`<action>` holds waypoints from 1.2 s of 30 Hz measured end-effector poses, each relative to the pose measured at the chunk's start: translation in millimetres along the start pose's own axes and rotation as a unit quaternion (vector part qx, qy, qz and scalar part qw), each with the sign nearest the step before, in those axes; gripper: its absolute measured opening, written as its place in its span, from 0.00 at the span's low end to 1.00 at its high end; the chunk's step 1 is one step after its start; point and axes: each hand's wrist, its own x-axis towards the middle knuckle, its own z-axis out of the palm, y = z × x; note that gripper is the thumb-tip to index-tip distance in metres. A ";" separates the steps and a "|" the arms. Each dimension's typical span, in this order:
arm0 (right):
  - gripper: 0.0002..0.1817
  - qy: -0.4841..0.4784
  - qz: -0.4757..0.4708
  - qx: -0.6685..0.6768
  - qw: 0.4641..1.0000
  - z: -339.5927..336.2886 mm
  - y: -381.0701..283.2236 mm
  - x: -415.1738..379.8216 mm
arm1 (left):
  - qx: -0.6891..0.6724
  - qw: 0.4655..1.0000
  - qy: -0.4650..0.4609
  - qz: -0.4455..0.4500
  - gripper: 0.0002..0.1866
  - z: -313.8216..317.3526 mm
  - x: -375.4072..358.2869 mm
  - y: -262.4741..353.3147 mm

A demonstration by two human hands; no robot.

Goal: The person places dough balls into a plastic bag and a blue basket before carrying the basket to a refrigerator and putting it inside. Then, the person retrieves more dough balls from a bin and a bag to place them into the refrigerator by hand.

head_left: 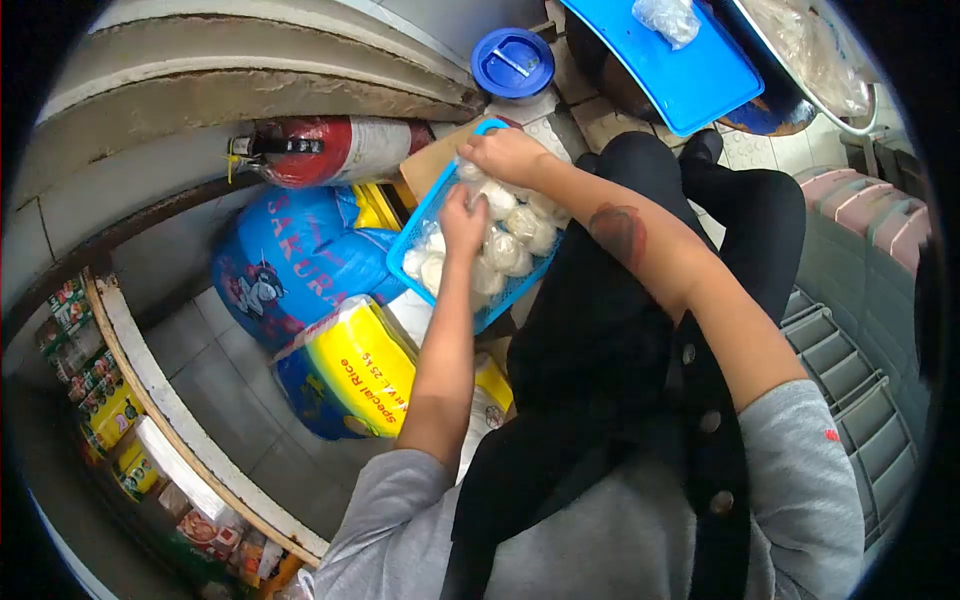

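Note:
A blue plastic basket [408, 243] rests near my knees, filled with several clear plastic bags of rounded white contents [507, 250]. My left hand [463, 222] is over the basket's left half, its fingers curled together at a clear plastic bag [470, 173]. Close by, at the basket's far end, my right hand [503, 157] has its fingers pinched on the same thin plastic. The bag's exact outline between the two hands is hard to make out.
Left of the basket lie a blue sack [290, 265], a yellow-and-blue rice sack [350, 370] and a red fire extinguisher [340, 152]. Beyond stand a blue-lidded container [512, 62] and a blue tray [690, 75]. A shelf edge [190, 410] with packaged goods runs lower left.

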 end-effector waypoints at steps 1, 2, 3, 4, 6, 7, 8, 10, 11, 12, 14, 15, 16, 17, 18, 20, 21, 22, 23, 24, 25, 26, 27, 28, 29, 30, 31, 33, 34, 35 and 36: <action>0.14 0.002 -0.023 -0.012 1.000 2.2 -0.3 1.3 | -0.037 0.999 -0.019 -0.016 0.11 -7.4 6.0 1.0; 0.13 -0.027 -0.014 -0.032 0.999 3.8 -1.2 2.7 | -0.032 0.999 -0.007 0.008 0.10 -12.7 8.7 4.1; 0.13 -0.054 -0.003 -0.052 0.997 2.4 -3.2 4.1 | -0.056 0.998 0.000 0.010 0.10 -12.3 10.3 -0.4; 0.12 -0.081 0.009 -0.073 0.994 0.5 -4.0 5.3 | -0.081 0.997 0.005 0.014 0.10 -10.7 14.5 -4.1; 0.13 -0.046 0.007 -0.107 0.993 -2.7 -7.5 5.8 | -0.114 0.993 0.003 0.003 0.10 -10.5 18.0 -5.5; 0.13 -0.030 0.006 -0.124 0.992 -4.9 -8.8 3.5 | -0.124 0.992 -0.003 -0.013 0.10 -11.2 18.1 -2.9; 0.13 -0.038 0.013 -0.107 0.993 -7.0 -9.3 0.2 | -0.134 0.990 -0.009 -0.031 0.10 -11.5 16.7 -0.8; 0.14 -0.051 0.019 -0.072 0.996 -9.9 -10.2 -4.3 | -0.094 0.995 -0.038 -0.020 0.11 -9.9 19.7 -6.1; 0.16 -0.030 0.022 -0.064 0.997 -12.0 -9.6 -7.1 | -0.073 0.996 -0.050 -0.014 0.12 -10.8 20.4 -9.6; 0.19 -0.008 0.025 -0.056 0.998 -16.4 -7.8 -11.1 | -0.053 0.995 -0.064 0.057 0.17 -13.2 19.5 -5.6; 0.26 0.013 0.063 -0.004 0.998 -10.5 -0.4 -16.3 | 0.022 0.991 -0.062 0.119 0.20 -12.4 19.7 -11.4; 0.26 0.047 0.106 0.024 0.993 -9.8 2.0 -21.6 | 0.058 0.985 -0.063 0.152 0.21 -10.7 22.4 -11.7; 0.25 0.080 0.149 0.052 0.984 -9.4 4.0 -28.1 | 0.064 0.988 -0.090 0.109 0.24 -9.2 24.8 -11.8; 0.25 0.112 0.191 0.079 0.972 -9.0 5.6 -33.6 | 0.058 0.989 -0.081 0.105 0.25 -7.0 24.3 -11.4; 0.26 0.096 0.216 0.100 0.967 -15.8 5.5 -37.9 | 0.052 0.991 -0.071 0.102 0.25 -5.0 24.1 -7.5; 0.26 0.106 0.187 0.089 0.972 -15.5 6.8 -42.6 | 0.064 0.992 -0.054 0.089 0.23 -2.2 26.1 -3.2; 0.25 0.112 0.174 0.084 0.975 -15.4 6.1 -43.2 | 0.067 0.993 -0.045 0.091 0.23 -2.0 29.1 -5.6; 0.26 0.101 0.127 0.053 0.985 -13.5 4.4 -42.8 | 0.070 0.993 -0.037 0.092 0.22 -0.8 31.6 -8.5; 0.26 0.089 0.081 0.022 0.993 -10.7 2.2 -42.7 | 0.072 0.993 -0.030 0.092 0.22 1.6 33.6 -11.4; 0.27 0.075 0.034 -0.008 0.997 -8.0 -1.0 -42.6 | 0.068 0.993 -0.032 0.093 0.21 -0.3 37.3 -12.5; 0.26 0.062 0.045 -0.026 0.997 -4.2 -6.4 -40.5 | 0.042 0.994 -0.072 0.064 0.21 -3.6 40.3 -13.8; 0.26 0.050 0.056 -0.043 0.996 -0.5 -13.3 -35.5 | 0.018 0.993 -0.110 0.034 0.22 -8.9 45.1 -15.1; 0.25 0.039 0.067 -0.060 0.995 1.5 -19.1 -31.0 | -0.004 0.989 -0.147 0.005 0.22 -17.4 48.4 -13.7; 0.27 0.023 0.083 -0.062 0.994 0.5 -20.2 -26.8 | 0.011 0.984 -0.175 -0.041 0.22 -26.1 51.8 -10.7; 0.26 0.021 0.130 -0.036 0.991 -1.4 -19.9 -22.1 | -0.047 0.988 -0.143 -0.038 0.21 -32.5 51.0 -11.1; 0.26 0.016 0.176 -0.009 0.984 -4.9 -20.5 -18.3 | -0.105 0.988 -0.112 -0.035 0.21 -38.3 44.6 -16.0; 0.26 0.010 0.221 0.018 0.975 -5.2 -19.9 -15.3 | -0.164 0.983 -0.080 -0.032 0.21 -47.0 35.9 -12.5; 0.28 0.051 0.229 0.074 0.969 -2.0 -19.5 -14.4 | -0.056 0.998 -0.024 0.000 0.20 -76.9 4.8 -3.1; 0.30 0.060 0.248 0.137 0.957 -5.7 -24.4 -16.5 | -0.020 1.000 -0.005 0.002 0.19 -89.5 -14.2 5.6; 0.32 0.067 0.266 0.198 0.941 -8.1 -26.3 -18.0 | 0.024 0.999 0.019 0.009 0.19 -98.0 -35.5 14.4; 0.37 0.109 0.281 0.313 0.901 4.3 -29.5 -19.4 | 0.067 0.997 0.044 0.015 0.20 -103.4 -55.9 21.4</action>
